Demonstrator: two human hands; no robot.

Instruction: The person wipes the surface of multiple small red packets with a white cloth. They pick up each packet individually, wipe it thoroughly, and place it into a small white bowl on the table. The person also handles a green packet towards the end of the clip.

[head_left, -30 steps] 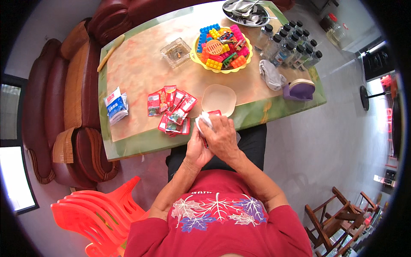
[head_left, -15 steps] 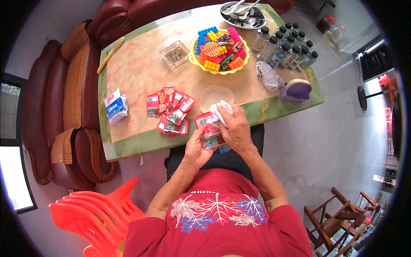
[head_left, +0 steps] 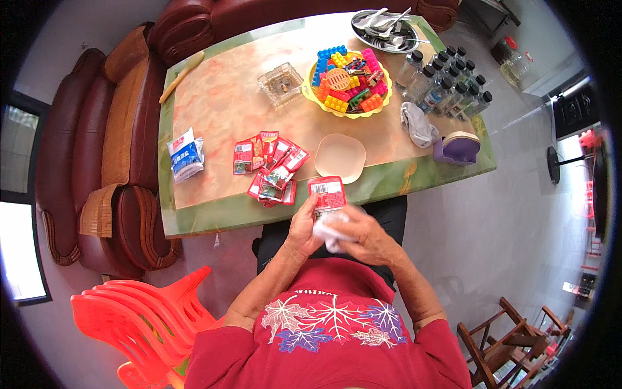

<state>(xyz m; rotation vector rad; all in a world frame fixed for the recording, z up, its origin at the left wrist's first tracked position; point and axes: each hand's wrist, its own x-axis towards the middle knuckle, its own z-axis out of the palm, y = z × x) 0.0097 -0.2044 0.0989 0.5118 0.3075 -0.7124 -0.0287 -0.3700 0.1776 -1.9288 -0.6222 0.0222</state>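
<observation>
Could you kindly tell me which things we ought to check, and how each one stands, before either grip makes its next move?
1. Left grip secure on the flat red rectangular packet: ok, it holds the packet's lower left side.
2. Right grip holding the crumpled white cloth: ok, though blurred.
3. Packet's lower part clean: cannot tell, the cloth and grips cover it.
4. Packet clear of the pale beige rounded-square dish: cannot tell, their edges overlap in this view.
5. Loose pile of red packets neatly stacked: not ok, they overlap at different angles.
6. Clear bottles with black caps upright: ok.
</observation>
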